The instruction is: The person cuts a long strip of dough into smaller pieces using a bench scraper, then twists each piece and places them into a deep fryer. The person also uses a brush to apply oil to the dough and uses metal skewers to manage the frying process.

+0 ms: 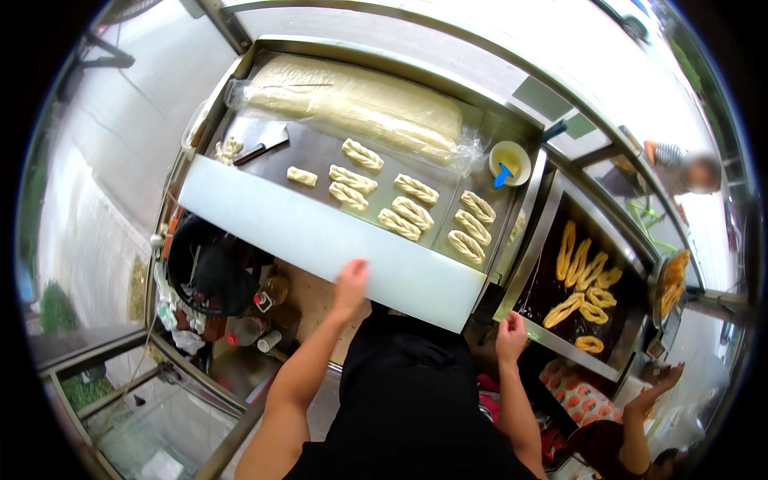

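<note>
My left hand [351, 290] is closed, fingers curled, at the near edge of a long white board [336, 240]; whether it grips anything is hidden. Close to the fryer's near left corner, my right hand [510, 337] has its fingers drawn together, and their contents cannot be made out. Beyond the board, several raw twisted dough pieces [412, 212] lie in groups on a metal worktop [308, 148]. A plain dough piece [302, 176] lies left of them. Farther left is a dough scraper [264, 144] with a dark handle, beside dough scraps [228, 150].
A big dough slab [352, 96] under plastic film spans the back. A bowl [510, 163] with a blue-handled tool stands at right. Golden twists float in a fryer [544, 232] of dark oil. Another person's hand [662, 382] is at lower right. A black bin [212, 264] stands left.
</note>
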Tool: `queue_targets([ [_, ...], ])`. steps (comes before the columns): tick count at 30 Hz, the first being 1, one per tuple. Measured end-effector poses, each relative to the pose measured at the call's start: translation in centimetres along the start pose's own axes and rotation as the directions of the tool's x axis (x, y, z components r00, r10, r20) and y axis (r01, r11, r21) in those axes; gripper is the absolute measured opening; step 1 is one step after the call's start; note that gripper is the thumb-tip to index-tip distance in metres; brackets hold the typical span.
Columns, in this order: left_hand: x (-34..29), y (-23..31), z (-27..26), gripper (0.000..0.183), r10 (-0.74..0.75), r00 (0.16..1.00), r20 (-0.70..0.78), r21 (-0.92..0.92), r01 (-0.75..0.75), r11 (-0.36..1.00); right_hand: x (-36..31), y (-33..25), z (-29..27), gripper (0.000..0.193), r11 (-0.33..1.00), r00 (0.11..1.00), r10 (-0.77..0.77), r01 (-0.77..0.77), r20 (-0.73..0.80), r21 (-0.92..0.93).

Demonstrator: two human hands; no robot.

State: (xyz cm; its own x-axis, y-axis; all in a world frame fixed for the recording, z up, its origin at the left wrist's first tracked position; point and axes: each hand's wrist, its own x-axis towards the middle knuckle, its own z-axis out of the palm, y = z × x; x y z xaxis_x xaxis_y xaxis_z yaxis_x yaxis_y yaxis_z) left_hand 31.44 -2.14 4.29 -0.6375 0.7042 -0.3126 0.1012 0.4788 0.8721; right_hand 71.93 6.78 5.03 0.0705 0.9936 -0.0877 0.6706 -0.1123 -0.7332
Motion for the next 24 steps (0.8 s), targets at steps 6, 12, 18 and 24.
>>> queue_targets([
  [6, 9.4, -6.6, -12.9, 0.025, 0.064, 0.951, -0.303, 0.280, 0.024, 0.960, 8.0, -9.4, 8.5, 0.035, 0.975, 0.943, -0.201, 0.166, 0.266, 0.147],
  [12, 14.0, -11.4, -18.0, 0.034, -0.063, 0.994, -0.089, 0.443, 0.096, 0.891, 21.6, -18.7, 17.3, 0.039, 0.471, 0.904, 0.331, -0.407, 0.271, 0.783],
  [18, 14.5, -8.7, -18.5, 0.034, -0.109, 0.994, -0.014, 0.499, 0.102, 0.861, 30.7, -20.5, 17.4, 0.025, 0.590, 0.793, 0.507, -0.033, -0.338, 0.807],
  [24, 13.8, -6.9, -18.8, 0.034, -0.086, 0.993, 0.083, 0.591, 0.020, 0.807, 30.5, -18.0, 15.9, 0.020, 0.611, 0.778, 0.570, -0.186, -0.264, 0.770],
])
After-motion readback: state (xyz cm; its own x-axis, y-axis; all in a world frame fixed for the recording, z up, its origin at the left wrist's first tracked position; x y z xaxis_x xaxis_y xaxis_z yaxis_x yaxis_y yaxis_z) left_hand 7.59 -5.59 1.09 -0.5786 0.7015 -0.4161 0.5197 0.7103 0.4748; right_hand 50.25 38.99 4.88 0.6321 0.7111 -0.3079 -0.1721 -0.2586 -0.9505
